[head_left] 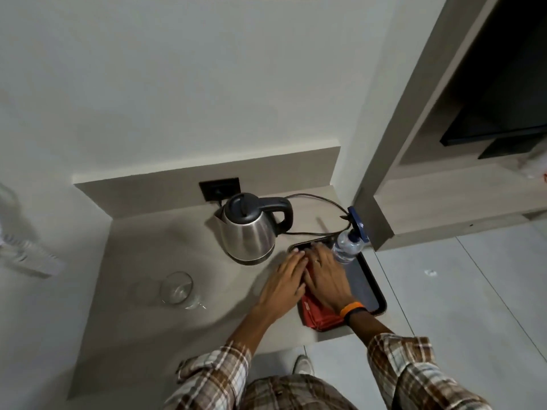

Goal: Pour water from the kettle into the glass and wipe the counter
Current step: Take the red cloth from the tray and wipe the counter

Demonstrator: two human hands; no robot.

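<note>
A steel kettle (248, 232) with a black lid and handle stands upright on its base at the back of the beige counter (154, 255). An empty clear glass (177, 288) stands to its front left. A folded red cloth (318, 316) lies on the left part of a dark tray (365, 288). My left hand (285, 281) and my right hand (324, 278) both rest flat on the cloth, fingers spread and side by side. Most of the cloth is hidden under them.
A plastic water bottle (347, 247) with a blue tag stands at the tray's far corner, close to my right fingers. The kettle's black cord (322, 199) runs to a wall socket (220, 187). The counter's front edge drops to a tiled floor.
</note>
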